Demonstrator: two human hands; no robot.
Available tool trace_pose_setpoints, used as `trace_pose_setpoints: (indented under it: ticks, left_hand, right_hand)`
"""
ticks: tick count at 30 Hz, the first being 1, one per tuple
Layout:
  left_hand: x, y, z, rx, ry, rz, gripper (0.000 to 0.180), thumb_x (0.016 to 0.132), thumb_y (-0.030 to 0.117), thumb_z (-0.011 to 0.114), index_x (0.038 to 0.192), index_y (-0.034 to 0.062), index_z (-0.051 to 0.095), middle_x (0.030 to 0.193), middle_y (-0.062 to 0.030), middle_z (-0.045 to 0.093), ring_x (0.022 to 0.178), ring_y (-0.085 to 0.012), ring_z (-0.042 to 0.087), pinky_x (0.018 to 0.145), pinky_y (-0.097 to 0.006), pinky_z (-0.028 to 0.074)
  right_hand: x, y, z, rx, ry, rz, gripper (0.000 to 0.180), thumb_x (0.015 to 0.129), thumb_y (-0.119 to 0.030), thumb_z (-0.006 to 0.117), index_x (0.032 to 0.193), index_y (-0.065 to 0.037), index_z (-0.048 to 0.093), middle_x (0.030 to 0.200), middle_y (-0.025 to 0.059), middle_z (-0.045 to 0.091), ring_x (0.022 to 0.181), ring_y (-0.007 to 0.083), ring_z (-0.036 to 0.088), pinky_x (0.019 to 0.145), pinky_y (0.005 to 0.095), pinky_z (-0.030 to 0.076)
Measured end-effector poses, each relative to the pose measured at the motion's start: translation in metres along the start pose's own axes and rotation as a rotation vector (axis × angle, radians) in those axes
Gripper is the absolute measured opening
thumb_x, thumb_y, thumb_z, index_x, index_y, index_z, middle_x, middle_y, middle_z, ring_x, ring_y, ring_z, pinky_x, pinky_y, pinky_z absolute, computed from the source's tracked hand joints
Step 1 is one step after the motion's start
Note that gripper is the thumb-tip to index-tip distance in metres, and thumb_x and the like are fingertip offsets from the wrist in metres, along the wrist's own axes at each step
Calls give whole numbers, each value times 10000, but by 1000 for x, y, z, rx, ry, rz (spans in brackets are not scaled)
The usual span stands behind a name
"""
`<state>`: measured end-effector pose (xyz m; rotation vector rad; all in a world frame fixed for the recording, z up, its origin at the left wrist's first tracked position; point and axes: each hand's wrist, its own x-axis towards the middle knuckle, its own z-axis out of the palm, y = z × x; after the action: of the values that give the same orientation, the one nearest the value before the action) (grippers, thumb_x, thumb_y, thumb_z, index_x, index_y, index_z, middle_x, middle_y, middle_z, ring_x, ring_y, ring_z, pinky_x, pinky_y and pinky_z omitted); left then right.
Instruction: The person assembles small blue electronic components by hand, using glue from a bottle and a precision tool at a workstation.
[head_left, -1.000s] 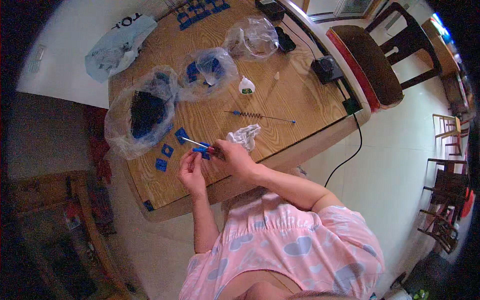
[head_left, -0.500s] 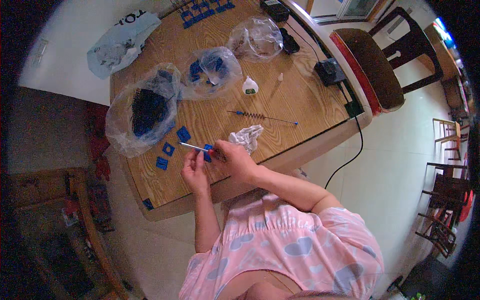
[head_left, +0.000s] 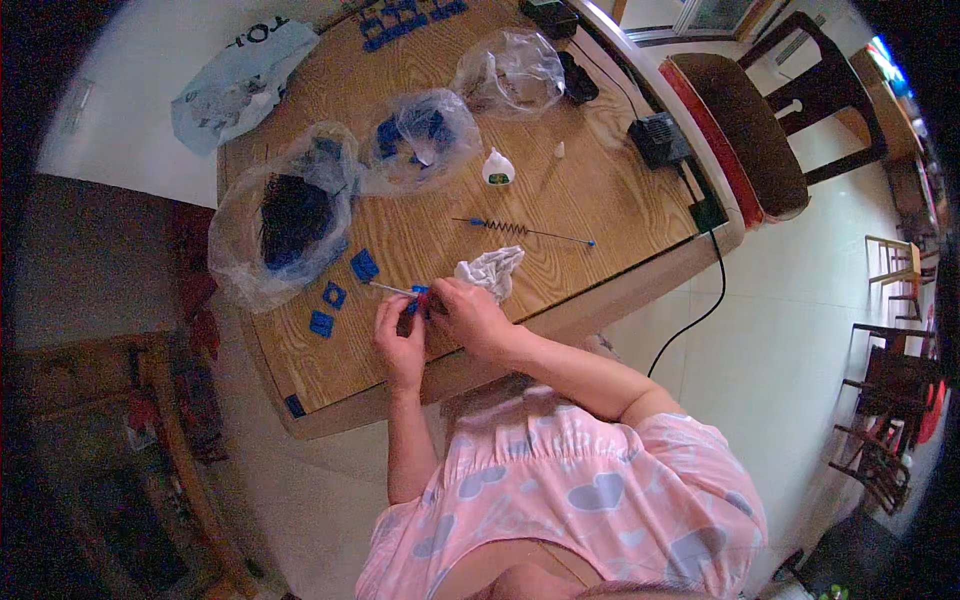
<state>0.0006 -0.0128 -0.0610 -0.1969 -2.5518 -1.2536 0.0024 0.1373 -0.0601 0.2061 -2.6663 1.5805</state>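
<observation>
Both your hands meet at the near edge of the wooden table (head_left: 600,210). Your left hand (head_left: 400,335) and right hand (head_left: 470,315) are closed together on a small blue piece (head_left: 418,297), fingers pinched around it from either side; most of it is hidden by the fingertips.

A thin pale rod (head_left: 388,289) sticks out of the blue piece. Its long axis runs nearly level across the view, free end pointing to your left and slightly away from you, toward the bags. The other end disappears under your fingers, so you cannot tell how deep it sits.

Just beyond your right hand, a crumpled white cloth (head_left: 492,270) lies on the table, touching or nearly touching your knuckles.

To the left of the rod tip, three loose blue square parts (head_left: 335,294) lie flat on the wood, near each other.

Further out: a clear bag of dark parts (head_left: 290,215) at the left, a clear bag of blue parts (head_left: 420,140) beside it, and a third clear bag (head_left: 510,70) toward the far side.

In the middle of the table lies a long thin rod with a coiled spring (head_left: 520,230), lying left to right, well apart from your hands. A small white glue bottle (head_left: 497,167) stands beyond it.

A black adapter with cable (head_left: 660,140) sits at the right edge.
</observation>
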Motion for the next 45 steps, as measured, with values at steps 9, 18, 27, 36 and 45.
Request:
trace_pose_setpoints:
  ticks: [9, 18, 27, 36, 45]
  left_hand:
    - [4, 3, -21, 33, -206, -54, 272, 755, -51, 657, 1015, 27, 653, 1111, -98, 631, 1080, -252, 581, 962, -357, 450]
    - [0, 5, -23, 212, -196, 9, 217, 782, 1, 653, 997, 32, 651, 1089, -99, 641, 1059, -275, 591, 951, -362, 455]
    - [5, 8, -21, 164, -145, 42, 205, 777, -9, 654, 978, 24, 631, 978, -107, 628, 932, -282, 621, 815, -356, 498]
    - [7, 18, -28, 129, -194, 54, 225, 771, -26, 643, 988, 33, 629, 1000, -101, 639, 948, -277, 621, 838, -351, 496]
    - [6, 9, -25, 144, -187, 74, 248, 765, -15, 658, 1006, 36, 632, 982, -109, 647, 936, -287, 613, 824, -369, 497]
  right_hand:
    - [0, 9, -2, 64, 3, -93, 233, 757, -109, 653, 928, -9, 531, 875, 205, 588, 847, 430, 576, 699, 481, 470]
    - [1, -2, 1, -94, 7, -13, 226, 742, -144, 672, 893, -15, 564, 877, 190, 568, 816, 414, 585, 692, 479, 477]
    - [3, -1, -2, -28, -8, -21, 235, 749, -144, 660, 927, -12, 580, 891, 184, 580, 854, 404, 586, 721, 475, 482]
    - [0, -1, -8, 1, -45, -41, 256, 719, -104, 682, 930, -3, 576, 890, 205, 577, 876, 412, 575, 739, 467, 466]
    - [1, -5, -6, -14, -24, -19, 238, 739, -106, 657, 939, -5, 578, 925, 203, 565, 900, 416, 564, 756, 481, 467]
